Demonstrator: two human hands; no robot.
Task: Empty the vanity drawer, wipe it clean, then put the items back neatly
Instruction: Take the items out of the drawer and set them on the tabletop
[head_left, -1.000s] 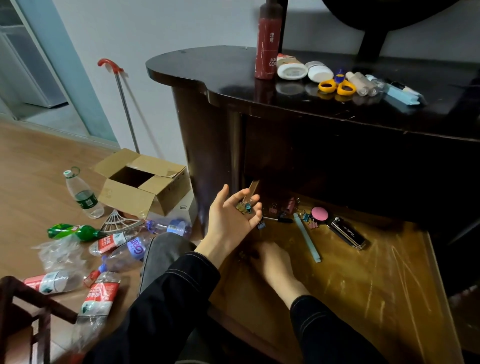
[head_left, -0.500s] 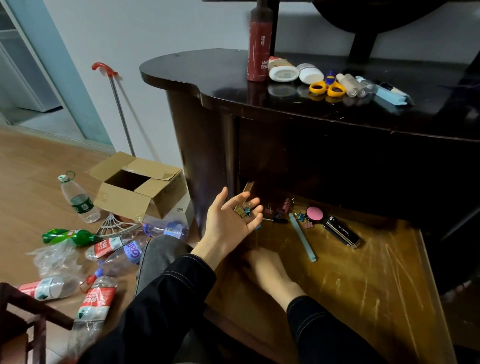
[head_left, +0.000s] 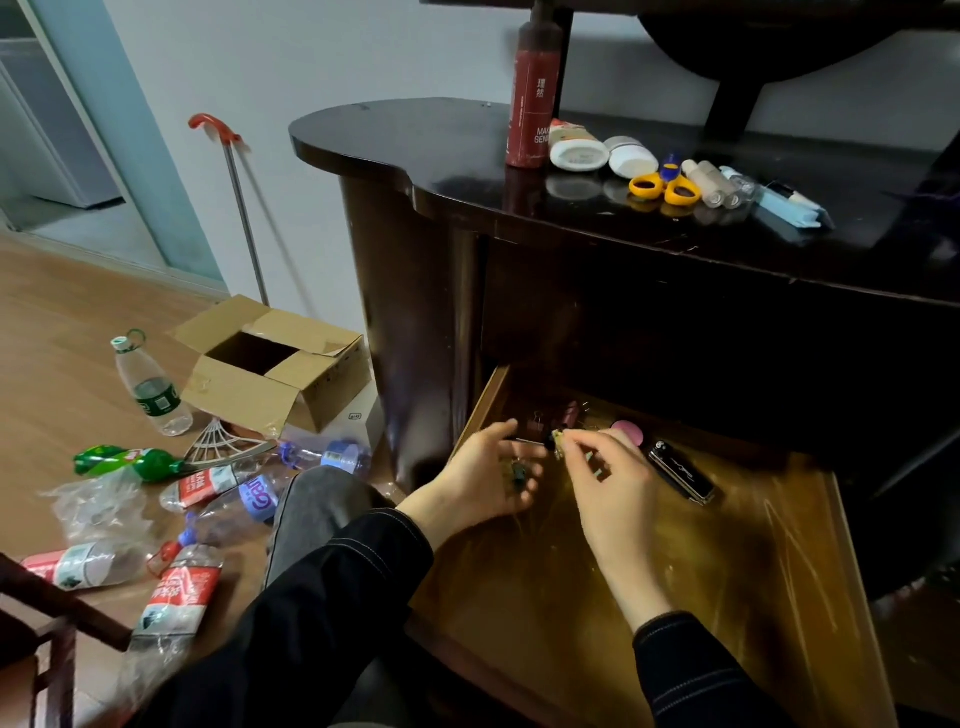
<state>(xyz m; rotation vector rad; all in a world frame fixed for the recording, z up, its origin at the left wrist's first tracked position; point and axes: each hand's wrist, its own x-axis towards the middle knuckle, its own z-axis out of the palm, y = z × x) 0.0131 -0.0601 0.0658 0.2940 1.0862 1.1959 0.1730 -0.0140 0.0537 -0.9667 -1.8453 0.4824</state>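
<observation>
The left hand (head_left: 478, 478), cupped round small coloured binder clips (head_left: 517, 470), is now lowered into the open wooden drawer (head_left: 727, 597), where a yellowish clip (head_left: 557, 440) is pinched by the right hand (head_left: 613, 483); emptying is judged unfinished.

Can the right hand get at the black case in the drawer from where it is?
Probably yes. The black case lies uncovered on the drawer floor just beside the right hand, nothing between them. That hand pinches a small clip, though, and would likely need to release it first.
</observation>
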